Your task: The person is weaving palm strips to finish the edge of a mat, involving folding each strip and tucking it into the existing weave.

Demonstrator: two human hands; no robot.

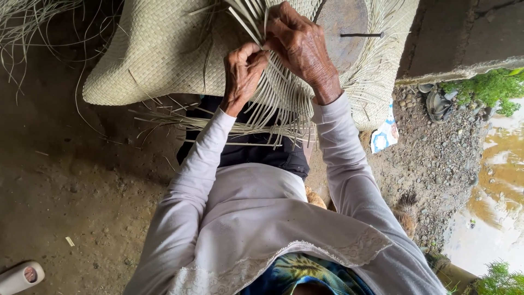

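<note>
A person in a pale long-sleeved top sits over a woven straw mat (158, 49), seen from the head camera looking straight down. The mat spreads from 10 o'clock across to 1 o'clock in the picture, draped over a round wooden block (344, 27) near 12 o'clock.

The left hand (242, 74) is curled tight, thumb and fingers pinched on a few loose straw strips (273, 109) at the unfinished edge of the weave. The right hand (299, 46) lies just at 1 o'clock of the left, touching it at the fingertips; its fingers are bent down and pressed on the strips where they meet the finished weave, gripping several of them. More loose strips fan out below both hands toward 6 o'clock, over a dark cloth (245, 150) on the person's lap.

At 9 o'clock the ground is bare packed earth (65, 180). A white sandal (21, 277) lies at 8 o'clock, partly cut off by the frame. At 3 o'clock is gravel (436, 158), with a blue-and-white scrap of packaging (385, 135) lying by the mat's edge, and a dark sandal (436, 104) beyond it at 2 o'clock, next to a concrete ledge (464, 49). Muddy water (496, 186) stands at 4 o'clock, with green plants (491, 87) above it.
</note>
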